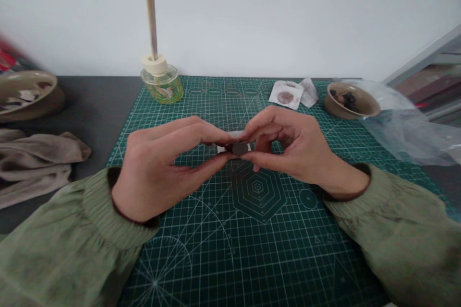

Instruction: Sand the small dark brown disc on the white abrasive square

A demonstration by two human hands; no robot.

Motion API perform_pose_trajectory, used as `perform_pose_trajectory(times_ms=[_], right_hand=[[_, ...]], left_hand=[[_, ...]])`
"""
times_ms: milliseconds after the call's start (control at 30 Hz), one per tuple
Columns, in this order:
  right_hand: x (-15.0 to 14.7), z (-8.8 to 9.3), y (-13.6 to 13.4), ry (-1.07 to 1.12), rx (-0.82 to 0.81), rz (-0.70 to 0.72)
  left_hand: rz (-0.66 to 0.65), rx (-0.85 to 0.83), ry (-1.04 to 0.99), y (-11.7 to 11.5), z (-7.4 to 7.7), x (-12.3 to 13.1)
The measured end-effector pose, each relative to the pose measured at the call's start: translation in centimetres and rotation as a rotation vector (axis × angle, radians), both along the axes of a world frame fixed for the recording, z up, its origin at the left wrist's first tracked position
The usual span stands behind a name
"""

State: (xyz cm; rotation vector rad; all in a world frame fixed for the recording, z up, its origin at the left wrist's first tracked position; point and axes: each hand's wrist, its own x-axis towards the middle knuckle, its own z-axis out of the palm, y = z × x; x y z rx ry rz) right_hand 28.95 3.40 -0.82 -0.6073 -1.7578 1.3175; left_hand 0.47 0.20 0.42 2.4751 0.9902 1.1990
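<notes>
A small dark round disc (239, 147) is pinched between the fingertips of my two hands, above the middle of a green cutting mat (252, 235). A scrap of white paper (234, 134) shows behind and under the disc, partly hidden by my fingers. My left hand (162, 168) holds the disc's left side between thumb and fingers. My right hand (288, 146) grips its right side with thumb and forefinger. Neither hand touches anything else I can see.
Along the mat's far edge stand a glass jar (161, 84) with a tall stick and a stained paper square (286, 94). A ceramic bowl (351, 100) with dark bits sits beside a clear plastic bag (406, 127). A grey cloth (36, 165) and a dish (25, 93) lie left.
</notes>
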Motion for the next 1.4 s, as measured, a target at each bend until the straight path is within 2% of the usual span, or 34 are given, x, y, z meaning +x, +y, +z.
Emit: perform_pose_trajectory(times_ms=[367, 733, 1100, 1400], right_hand=[[-0.2, 0.2, -0.1, 0.017, -0.036, -0.001], [-0.2, 0.2, -0.1, 0.022, -0.054, 0.004], [-0.1, 0.3, -0.2, 0.009, -0.05, 0.004], [-0.1, 0.1, -0.1, 0.021, -0.06, 0.014]], left_hand=[[-0.021, 0.079, -0.021, 0.5, -0.9, -0.1], [-0.022, 0.085, -0.023, 0.4, -0.9, 0.0], [-0.028, 0.097, -0.013, 0.2, -0.7, -0.3], [0.002, 0.037, 0.017, -0.4, 0.4, 0.2]])
